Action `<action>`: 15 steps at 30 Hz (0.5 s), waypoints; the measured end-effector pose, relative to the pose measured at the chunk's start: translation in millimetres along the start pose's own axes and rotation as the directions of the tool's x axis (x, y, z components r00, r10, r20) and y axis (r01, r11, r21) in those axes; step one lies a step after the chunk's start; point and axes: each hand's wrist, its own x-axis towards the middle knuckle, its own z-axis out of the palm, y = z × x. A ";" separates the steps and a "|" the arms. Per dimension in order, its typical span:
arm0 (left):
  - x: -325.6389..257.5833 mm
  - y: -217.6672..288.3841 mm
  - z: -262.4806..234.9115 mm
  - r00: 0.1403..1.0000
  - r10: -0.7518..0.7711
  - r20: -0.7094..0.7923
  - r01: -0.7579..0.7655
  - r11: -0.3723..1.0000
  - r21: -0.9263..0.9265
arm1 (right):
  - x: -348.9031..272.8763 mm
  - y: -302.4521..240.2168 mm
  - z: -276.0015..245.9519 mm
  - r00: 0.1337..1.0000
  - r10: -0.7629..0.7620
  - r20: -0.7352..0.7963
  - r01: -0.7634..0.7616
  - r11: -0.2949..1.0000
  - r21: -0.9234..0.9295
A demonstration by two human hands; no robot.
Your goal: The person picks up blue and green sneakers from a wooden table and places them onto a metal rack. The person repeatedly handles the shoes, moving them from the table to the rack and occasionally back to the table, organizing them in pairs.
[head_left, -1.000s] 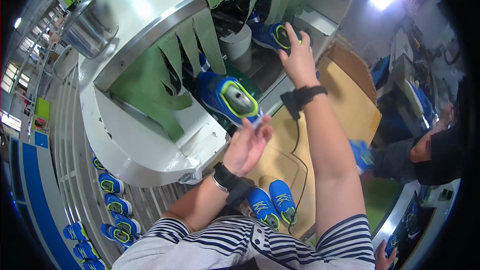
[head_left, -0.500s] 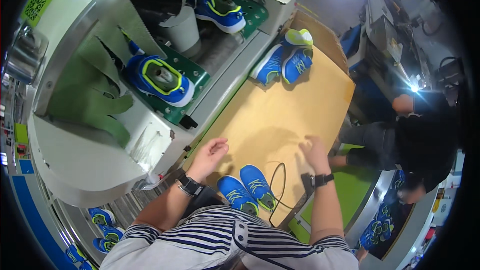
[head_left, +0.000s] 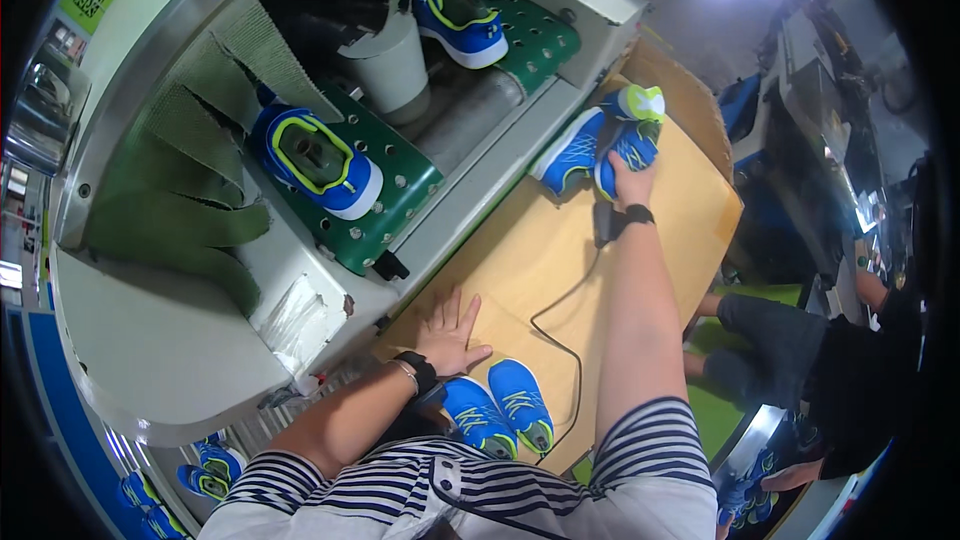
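1. The right hand (head_left: 630, 178) is reaching far forward over the cardboard-covered table (head_left: 560, 260), fingers closing down on the far pair of blue shoes (head_left: 598, 145).
2. That far pair is lying at the table's far edge, just beside the machine's grey frame; the two shoes are touching each other, one showing its lime-green heel.
3. The left hand (head_left: 450, 332) is resting flat on the cardboard, fingers spread apart, gripping nothing.
4. A near pair of blue shoes (head_left: 498, 412) is sitting side by side at the table's near edge, just to the right of the left hand, toes pointing toward the person.
5. A thin black cable (head_left: 560, 310) is running from the right wrist across the cardboard toward the near pair.
6. To the left, a green perforated conveyor plate (head_left: 395, 202) is carrying a single blue shoe with a yellow-green collar (head_left: 318, 160), under hanging green curtain strips (head_left: 200, 120).
7. Further back, a second blue shoe (head_left: 460, 20) is lying on another green plate, beside a white cylinder (head_left: 390, 65).
8. Another person in dark clothing (head_left: 800, 360) is sitting at the right, well apart.
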 end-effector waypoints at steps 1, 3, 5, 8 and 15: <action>-1.8 3.6 -0.8 1.000 -0.014 -0.006 0.014 0.999 0.036 | -7.0 3.2 -14.1 0.993 0.035 0.116 -0.033 0.999 -0.023; -6.0 4.5 4.2 0.999 -0.021 -0.029 0.023 0.998 0.065 | -40.0 0.0 -62.7 0.925 0.064 0.375 -0.039 0.996 -0.075; -5.3 8.5 -0.2 1.000 0.008 -0.027 -0.006 0.998 0.069 | -77.8 -8.0 -140.9 0.768 0.061 0.638 0.001 0.995 -0.095; -6.1 8.5 0.6 0.999 -0.005 -0.040 0.007 0.997 0.070 | -95.2 -26.6 -195.7 0.317 0.054 0.947 0.513 0.830 -0.219; -4.3 6.0 2.4 1.000 0.000 -0.029 0.001 0.999 0.042 | -74.4 -90.3 -88.7 0.848 0.038 0.529 0.018 0.995 -0.101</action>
